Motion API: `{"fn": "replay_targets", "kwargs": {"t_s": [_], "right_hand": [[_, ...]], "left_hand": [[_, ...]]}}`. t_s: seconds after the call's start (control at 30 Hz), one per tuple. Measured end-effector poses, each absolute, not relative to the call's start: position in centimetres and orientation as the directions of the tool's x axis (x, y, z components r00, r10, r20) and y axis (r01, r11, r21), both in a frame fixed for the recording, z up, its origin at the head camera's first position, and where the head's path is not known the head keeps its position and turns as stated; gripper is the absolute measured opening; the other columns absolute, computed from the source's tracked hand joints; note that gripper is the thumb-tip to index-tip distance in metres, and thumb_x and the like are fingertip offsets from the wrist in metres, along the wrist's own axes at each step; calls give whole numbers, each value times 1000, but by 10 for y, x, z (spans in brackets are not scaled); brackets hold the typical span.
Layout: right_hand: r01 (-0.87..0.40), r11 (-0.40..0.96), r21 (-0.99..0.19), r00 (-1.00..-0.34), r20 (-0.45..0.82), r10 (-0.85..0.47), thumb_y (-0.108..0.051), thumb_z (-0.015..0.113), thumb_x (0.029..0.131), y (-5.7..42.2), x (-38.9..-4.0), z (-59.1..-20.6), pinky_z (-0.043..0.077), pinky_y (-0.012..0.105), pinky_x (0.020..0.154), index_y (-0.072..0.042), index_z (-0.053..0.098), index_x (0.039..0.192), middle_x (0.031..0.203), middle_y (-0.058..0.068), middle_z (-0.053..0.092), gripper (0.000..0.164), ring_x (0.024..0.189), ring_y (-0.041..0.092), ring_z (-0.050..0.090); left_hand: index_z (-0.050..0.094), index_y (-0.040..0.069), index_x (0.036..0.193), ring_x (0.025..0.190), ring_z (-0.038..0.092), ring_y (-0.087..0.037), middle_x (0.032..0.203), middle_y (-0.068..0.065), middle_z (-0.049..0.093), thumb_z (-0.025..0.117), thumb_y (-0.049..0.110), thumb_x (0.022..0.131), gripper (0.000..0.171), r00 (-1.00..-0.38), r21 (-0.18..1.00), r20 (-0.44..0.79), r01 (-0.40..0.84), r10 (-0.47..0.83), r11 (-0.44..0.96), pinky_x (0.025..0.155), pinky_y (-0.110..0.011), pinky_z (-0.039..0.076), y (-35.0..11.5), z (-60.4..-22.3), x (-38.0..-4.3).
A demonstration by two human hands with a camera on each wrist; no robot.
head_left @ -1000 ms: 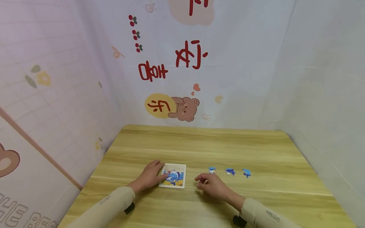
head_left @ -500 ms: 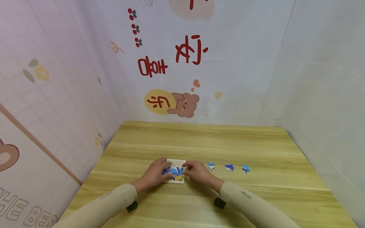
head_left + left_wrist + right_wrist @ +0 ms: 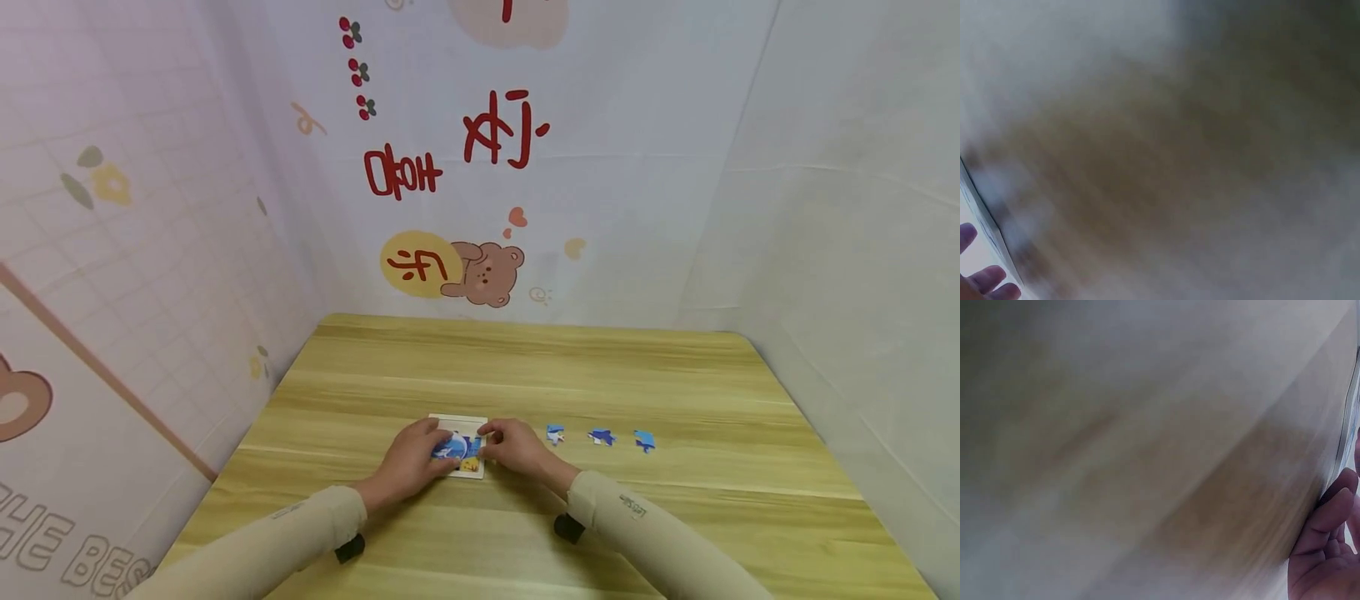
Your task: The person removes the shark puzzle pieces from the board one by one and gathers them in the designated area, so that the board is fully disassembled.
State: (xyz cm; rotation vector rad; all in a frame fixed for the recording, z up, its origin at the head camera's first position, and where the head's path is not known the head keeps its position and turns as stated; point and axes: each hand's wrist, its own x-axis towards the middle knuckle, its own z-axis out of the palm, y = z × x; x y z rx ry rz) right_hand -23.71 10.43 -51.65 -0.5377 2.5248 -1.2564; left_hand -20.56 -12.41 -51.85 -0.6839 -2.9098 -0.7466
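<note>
A small jigsaw puzzle in a white frame [image 3: 458, 419], with a dolphin picture [image 3: 452, 447], lies flat on the table. My left hand [image 3: 410, 454] rests over the frame's left side, fingers at its upper part and thumb across the picture. Three of its fingertips [image 3: 988, 279] show over the pale frame in the left wrist view. At the right rim, my right hand [image 3: 517, 446] has thumb and index finger at a light blue puzzle piece [image 3: 474, 447] inside the frame. The right wrist view shows bent fingers [image 3: 1329, 519] beside the frame edge; the piece is hidden there.
Three loose puzzle pieces lie in a row right of the frame: one blue and white [image 3: 555, 433], one dark blue [image 3: 602, 437], one light blue [image 3: 644, 440]. The wood-grain table [image 3: 525, 367] ends against a printed cloth wall [image 3: 637, 183] behind and at both sides.
My right hand has moved left from beside the loose pieces to the frame's right rim, where a light blue piece now shows. My left hand's thumb and fingers reach further over the picture.
</note>
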Motion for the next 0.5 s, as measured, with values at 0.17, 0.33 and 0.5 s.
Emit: {"fn": "replay_targets", "kwargs": {"t_s": [0.17, 0.33, 0.5], "right_hand": [[-247, 582, -775, -893, -51, -447, -11, 76, 86, 103, -238, -517, 42, 22, 53, -3, 70, 112, 73, -4, 59, 28, 58, 8, 50], [-282, 602, -747, -888, -35, -459, -10, 76, 85, 102, -238, -516, 40, 23, 53, -3, 72, 109, 72, -4, 58, 26, 59, 8, 49], [-291, 611, -736, -882, -41, -470, -9, 74, 85, 102, -240, -515, 40, 24, 55, -4, 72, 110, 74, -3, 57, 25, 61, 9, 49]], "left_hand": [[68, 5, 122, 127, 49, -42, 133, -24, 56, 74, 39, 89, 48, -902, 403, 164, 432, 400, 807, 106, -58, 35, -121, -522, -206], [68, 6, 121, 128, 49, -41, 133, -22, 56, 73, 42, 89, 49, -909, 383, 150, 416, 389, 825, 106, -57, 35, -118, -522, -205], [68, 7, 122, 129, 47, -40, 134, -20, 56, 72, 44, 89, 50, -921, 383, 123, 388, 370, 838, 107, -58, 34, -116, -519, -205]]}}
